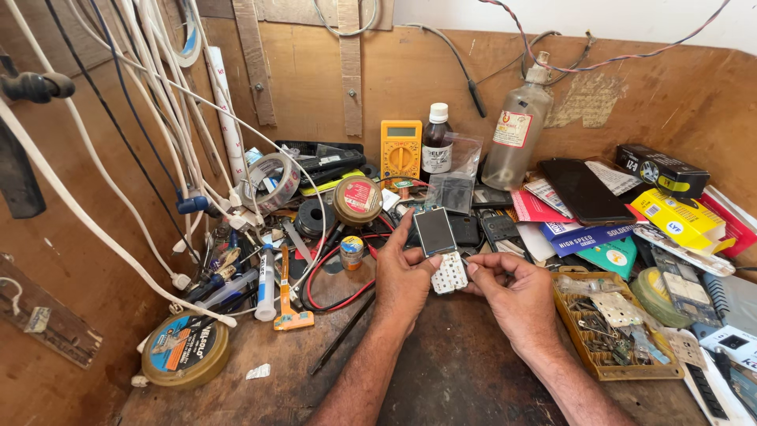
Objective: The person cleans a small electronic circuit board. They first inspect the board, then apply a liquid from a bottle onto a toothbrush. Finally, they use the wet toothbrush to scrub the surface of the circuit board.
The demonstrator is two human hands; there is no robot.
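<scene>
While it's held over the bench [441,379], here's what can be made out:
Part: small screen module [435,231], white keypad board [450,274] under it.
Left hand [404,276]: closed on the module's edge.
Right hand [512,292]: fingertips pinched on the board.
Hidden: board's underside, can't be seen.

white cables [95,181]: cut off at top edge | parts in tray [599,331]: too small to tell

small phone screen module [436,233], upright, white keypad board [450,273] below
</scene>
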